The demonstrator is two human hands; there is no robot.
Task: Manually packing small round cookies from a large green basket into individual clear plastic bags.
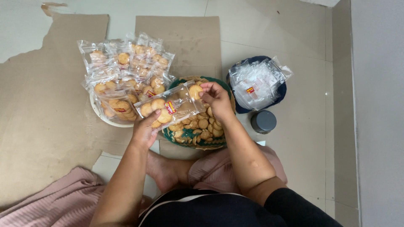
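My left hand grips the lower end of a clear plastic bag holding several round biscuits. My right hand is at the bag's open upper end, pinching a biscuit at the mouth. Both hands hover over a green woven basket with loose round biscuits in it.
A pile of filled biscuit bags rests on a white plate at the left. A dark blue bowl of empty clear bags sits at the right, with a grey lid below it. Cardboard sheets cover the tiled floor.
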